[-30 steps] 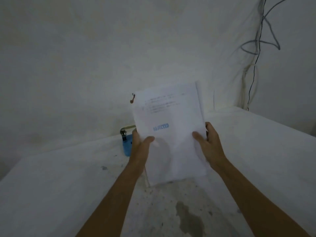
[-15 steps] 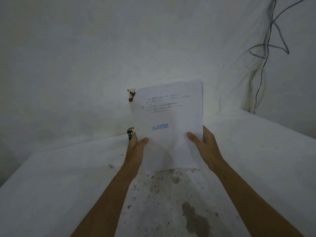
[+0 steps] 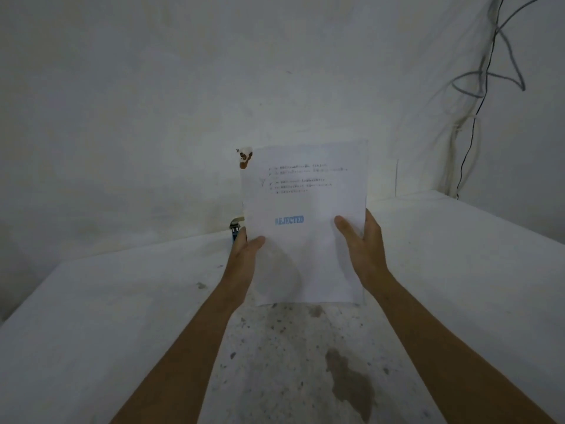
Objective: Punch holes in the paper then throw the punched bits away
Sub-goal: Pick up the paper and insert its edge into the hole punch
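White paper [image 3: 305, 209] with blue "REJECTED" stamp [image 3: 289, 221]; white, dark-speckled, brown-stained table [image 3: 122, 316].

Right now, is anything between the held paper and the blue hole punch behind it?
Nothing visible. The paper is held upright by the left hand and right hand. The hole punch peeks out past its left edge, mostly hidden by the sheet itself. No other object shows on the table between them.
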